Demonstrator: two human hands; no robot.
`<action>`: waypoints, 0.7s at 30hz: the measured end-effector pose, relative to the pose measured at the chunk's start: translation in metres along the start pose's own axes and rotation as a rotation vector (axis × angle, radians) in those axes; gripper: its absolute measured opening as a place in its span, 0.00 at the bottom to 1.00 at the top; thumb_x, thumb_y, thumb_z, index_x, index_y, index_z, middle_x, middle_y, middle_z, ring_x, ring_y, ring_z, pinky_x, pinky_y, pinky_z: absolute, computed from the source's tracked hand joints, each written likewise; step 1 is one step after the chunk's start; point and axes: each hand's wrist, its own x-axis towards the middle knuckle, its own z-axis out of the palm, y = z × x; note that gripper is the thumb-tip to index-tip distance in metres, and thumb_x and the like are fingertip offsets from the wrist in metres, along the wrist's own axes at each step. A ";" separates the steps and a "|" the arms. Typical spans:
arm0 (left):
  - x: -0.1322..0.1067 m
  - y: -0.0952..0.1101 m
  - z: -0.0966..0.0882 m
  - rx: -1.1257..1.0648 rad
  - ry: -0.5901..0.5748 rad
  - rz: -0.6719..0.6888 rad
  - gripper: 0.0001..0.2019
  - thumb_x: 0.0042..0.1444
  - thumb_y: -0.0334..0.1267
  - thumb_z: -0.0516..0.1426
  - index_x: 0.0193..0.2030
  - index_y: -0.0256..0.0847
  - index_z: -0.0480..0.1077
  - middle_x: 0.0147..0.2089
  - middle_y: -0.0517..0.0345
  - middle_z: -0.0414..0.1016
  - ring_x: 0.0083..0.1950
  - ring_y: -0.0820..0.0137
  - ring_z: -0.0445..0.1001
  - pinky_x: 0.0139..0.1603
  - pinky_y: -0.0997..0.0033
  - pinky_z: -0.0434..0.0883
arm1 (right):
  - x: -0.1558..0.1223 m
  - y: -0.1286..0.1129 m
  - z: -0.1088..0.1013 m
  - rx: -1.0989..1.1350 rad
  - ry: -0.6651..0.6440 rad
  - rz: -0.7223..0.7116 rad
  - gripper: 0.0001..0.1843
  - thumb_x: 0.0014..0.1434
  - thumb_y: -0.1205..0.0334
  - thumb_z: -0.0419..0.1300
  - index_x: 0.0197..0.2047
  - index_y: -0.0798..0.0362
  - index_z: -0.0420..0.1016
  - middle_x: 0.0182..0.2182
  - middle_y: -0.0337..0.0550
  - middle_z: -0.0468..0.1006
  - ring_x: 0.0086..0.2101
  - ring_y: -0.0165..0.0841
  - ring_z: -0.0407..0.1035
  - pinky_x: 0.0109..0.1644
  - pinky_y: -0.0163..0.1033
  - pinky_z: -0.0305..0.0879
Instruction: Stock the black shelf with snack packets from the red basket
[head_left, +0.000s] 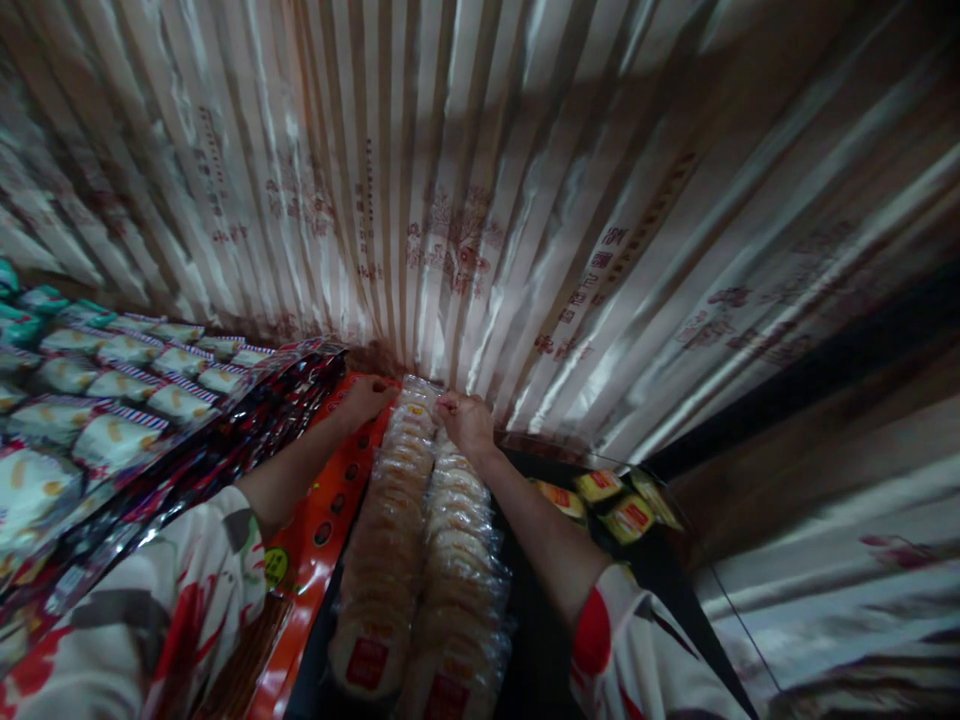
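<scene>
The grip of the right hand (466,420) is pinched on the far end of the cracker packs (397,520), which are lined in two rows to fit. The left hand (366,396) is curled just left, against the orange tray (322,530); whether its grip is closed on anything cannot be told.

cracker rows (420,520) centre, probably in a bin | bagged snacks (112,400) left | small packs (615,505) right | sheet (480,200) behind

The person wears a loose white garment printed with large red blotches and grey-brown brushstrokes, and its left sleeve (180,590) ends around the elbow. The right sleeve (637,655) shows the same print, with a bold red patch at its hem. Below the sleeves the forearms, left hand (367,398) and right hand (466,420) are bare.
</scene>
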 end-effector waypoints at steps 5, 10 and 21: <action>-0.004 -0.008 -0.003 -0.047 -0.230 0.140 0.03 0.41 0.32 0.61 0.22 0.36 0.72 0.21 0.63 0.70 0.25 0.76 0.66 0.28 0.78 0.62 | -0.005 0.000 -0.003 0.040 0.069 -0.039 0.07 0.55 0.62 0.58 0.37 0.48 0.76 0.33 0.40 0.78 0.37 0.35 0.69 0.44 0.38 0.63; -0.008 -0.008 0.004 -0.127 -0.131 0.131 0.02 0.40 0.28 0.59 0.22 0.36 0.70 0.22 0.63 0.70 0.26 0.76 0.66 0.30 0.78 0.63 | -0.017 -0.005 -0.017 0.054 0.050 -0.170 0.08 0.58 0.59 0.56 0.37 0.47 0.77 0.34 0.40 0.78 0.41 0.35 0.66 0.47 0.39 0.61; -0.018 0.002 0.008 -0.274 -0.052 0.034 0.03 0.43 0.32 0.59 0.23 0.37 0.67 0.20 0.66 0.66 0.24 0.78 0.63 0.26 0.79 0.61 | -0.017 -0.010 -0.012 0.029 -0.074 -0.049 0.06 0.56 0.61 0.59 0.34 0.47 0.78 0.31 0.38 0.79 0.37 0.33 0.70 0.41 0.36 0.63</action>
